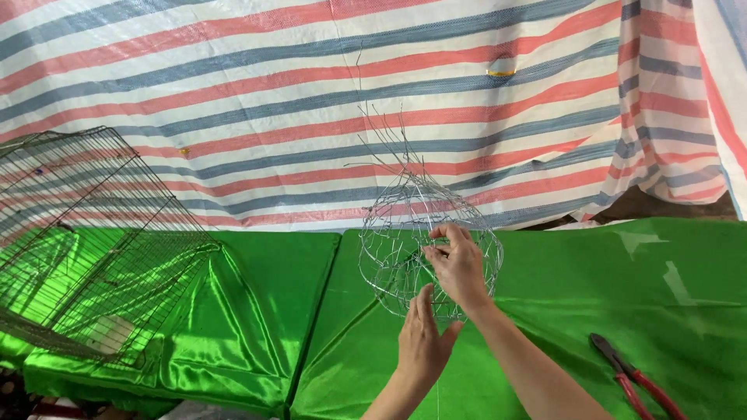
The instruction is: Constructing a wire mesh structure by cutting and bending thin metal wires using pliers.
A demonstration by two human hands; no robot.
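Wire ball [405, 233]: thin bare metal, bright silvery, under my grip.
Desk cloth [257, 311]: glossy green satin, smooth, creased.
Cage [85, 225]: dark metal wire.
Cutter handles [642, 385]: red plastic.
Tarp [311, 93]: woven plastic, striped, matt.

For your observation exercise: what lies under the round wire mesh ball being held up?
Under the wire mesh ball lies shiny green cloth, seen through the open mesh. The left hand and right hand cover part of it. What the cloth rests on is hidden.
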